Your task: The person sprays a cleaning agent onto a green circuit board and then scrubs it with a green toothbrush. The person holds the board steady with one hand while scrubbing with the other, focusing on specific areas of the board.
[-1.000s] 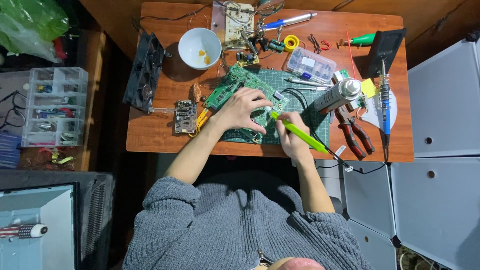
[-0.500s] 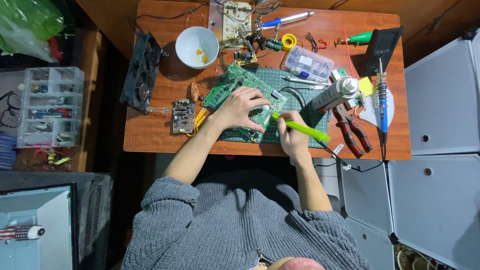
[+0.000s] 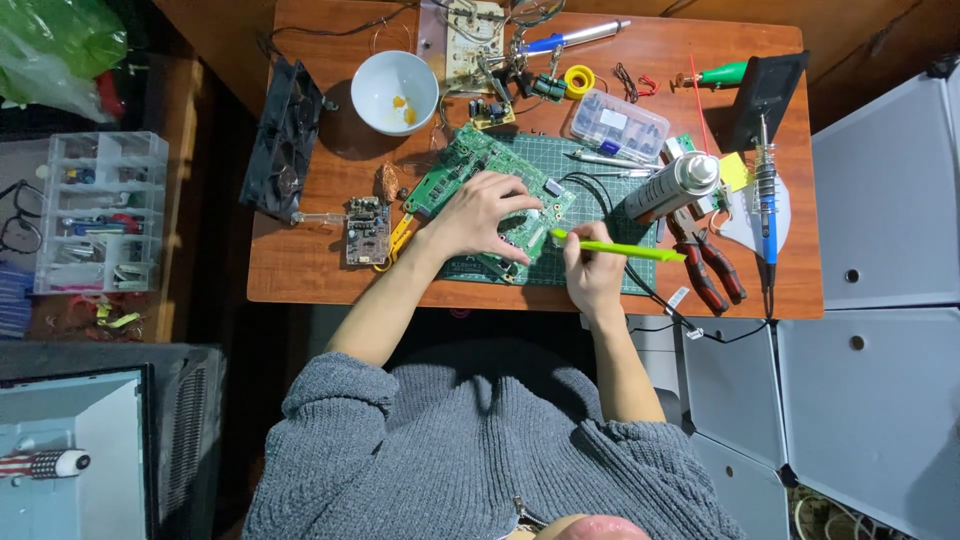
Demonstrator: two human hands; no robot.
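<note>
**A:** Item one: the large green printed circuit board (image 3: 470, 180). Where does it lie?

**B:** Flat on the dark green gridded cutting mat (image 3: 600, 205), on the brown wooden counter (image 3: 310, 265). Its long axis runs slantwise, from the upper left down to the lower right. All places below are taken from this board.

**A:** Item two: your left hand (image 3: 485, 215).

**B:** Spread on the board's lower right half, fingers apart and pressing down; it pins the board and closes round nothing.

**A:** Item three: your right hand (image 3: 592, 270).

**B:** Just off the board's lower right corner, grip closed on the slim yellow-green pen-shaped tool with a black cord (image 3: 625, 251). The tool's axis lies almost level, across the board's slant. Its tip points left and sits at the board's lower right edge, just beside your left fingertips (image 3: 528, 222); I cannot tell whether it touches.

**A:** Which hand is nearer the working point?

**B:** Both meet there: the left on the board, the right beside it.

**A:** Neighbours?

**B:** Silver spray can (image 3: 672, 187) to the right of the board; red-handled pliers (image 3: 708, 268) beyond it; white bowl (image 3: 398, 92) above left of the board.
</note>
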